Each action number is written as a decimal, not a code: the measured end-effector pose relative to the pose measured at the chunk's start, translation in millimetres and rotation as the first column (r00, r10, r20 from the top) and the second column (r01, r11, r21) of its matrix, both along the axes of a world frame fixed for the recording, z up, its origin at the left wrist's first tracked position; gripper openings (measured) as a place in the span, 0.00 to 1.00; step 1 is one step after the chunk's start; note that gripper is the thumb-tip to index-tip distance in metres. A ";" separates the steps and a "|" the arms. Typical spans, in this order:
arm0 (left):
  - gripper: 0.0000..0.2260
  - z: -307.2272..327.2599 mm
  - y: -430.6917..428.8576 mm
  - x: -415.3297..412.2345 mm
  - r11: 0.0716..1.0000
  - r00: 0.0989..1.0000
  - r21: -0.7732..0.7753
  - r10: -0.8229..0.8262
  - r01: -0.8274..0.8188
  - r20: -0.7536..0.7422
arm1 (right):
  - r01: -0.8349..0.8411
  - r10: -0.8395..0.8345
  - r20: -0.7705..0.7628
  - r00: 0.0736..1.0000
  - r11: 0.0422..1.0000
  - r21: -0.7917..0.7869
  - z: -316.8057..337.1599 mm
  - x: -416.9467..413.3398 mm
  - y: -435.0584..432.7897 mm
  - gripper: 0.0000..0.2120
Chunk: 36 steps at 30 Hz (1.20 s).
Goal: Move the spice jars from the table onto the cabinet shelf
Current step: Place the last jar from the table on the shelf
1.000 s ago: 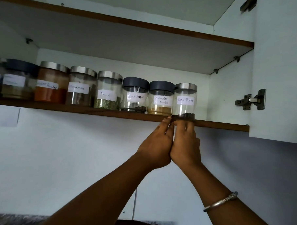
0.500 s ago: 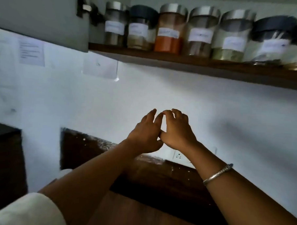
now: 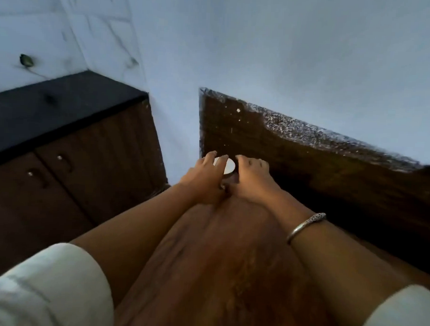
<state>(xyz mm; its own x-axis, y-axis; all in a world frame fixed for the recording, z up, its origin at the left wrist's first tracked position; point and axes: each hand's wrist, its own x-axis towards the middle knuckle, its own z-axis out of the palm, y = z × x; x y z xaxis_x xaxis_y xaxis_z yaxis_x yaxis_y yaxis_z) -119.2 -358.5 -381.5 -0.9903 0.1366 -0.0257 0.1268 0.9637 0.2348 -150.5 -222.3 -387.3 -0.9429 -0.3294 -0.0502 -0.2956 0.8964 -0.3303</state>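
Observation:
A spice jar [image 3: 229,166] with a pale round lid stands on the brown wooden table [image 3: 228,274] near its far edge. Only the lid and a sliver of the body show between my hands. My left hand [image 3: 203,180] curls round the jar's left side, with fingertips at the lid's rim. My right hand [image 3: 254,179], a metal bangle on its wrist, curls round the right side. My thumbs nearly meet in front of the jar. The cabinet shelf is out of view.
A dark wooden backboard [image 3: 319,167] rises behind the table against the white wall. To the left stands a low dark cabinet [image 3: 73,176] with a black countertop [image 3: 51,106] and small door handles. A gap separates it from the table.
My view has swung down from the shelf of jars to the table. Both hands have dropped from below the shelf and now close round a jar on the table.

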 end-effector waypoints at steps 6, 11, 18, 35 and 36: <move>0.38 -79.6 -28.8 -34.1 0.996 0.993 0.087 0.001 -0.011 0.120 | 0.138 -0.139 0.063 0.988 0.990 0.021 -87.9 -38.2 -10.3 0.43; 0.49 -112.8 -30.9 -63.3 0.928 0.986 0.360 0.043 -0.099 0.159 | 0.243 -0.223 0.129 0.966 0.954 -0.174 -130.7 -70.9 -18.4 0.52; 0.53 -127.1 -25.3 -84.4 0.836 0.987 0.532 0.072 -0.138 0.144 | 0.243 -0.144 0.225 0.964 0.826 -0.509 -158.7 -87.9 -36.7 0.40; 0.52 -25.0 88.5 28.6 0.758 0.978 0.634 -0.027 0.154 -0.206 | 0.349 -0.419 0.096 0.903 0.584 -0.733 -30.5 43.3 85.7 0.26; 0.52 -18.1 101.5 40.6 0.758 0.971 0.628 -0.029 0.177 -0.237 | 0.336 -0.421 0.088 0.903 0.562 -0.756 -21.2 56.7 95.1 0.25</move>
<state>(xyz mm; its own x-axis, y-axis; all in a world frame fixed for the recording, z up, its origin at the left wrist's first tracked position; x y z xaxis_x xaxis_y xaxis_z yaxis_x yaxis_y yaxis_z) -78.6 -257.0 -399.6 -0.9416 0.1494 0.3018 0.3312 0.5735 0.7493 -93.8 -127.2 -408.4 -0.9754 0.1757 0.1334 -0.0546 0.3933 -0.9178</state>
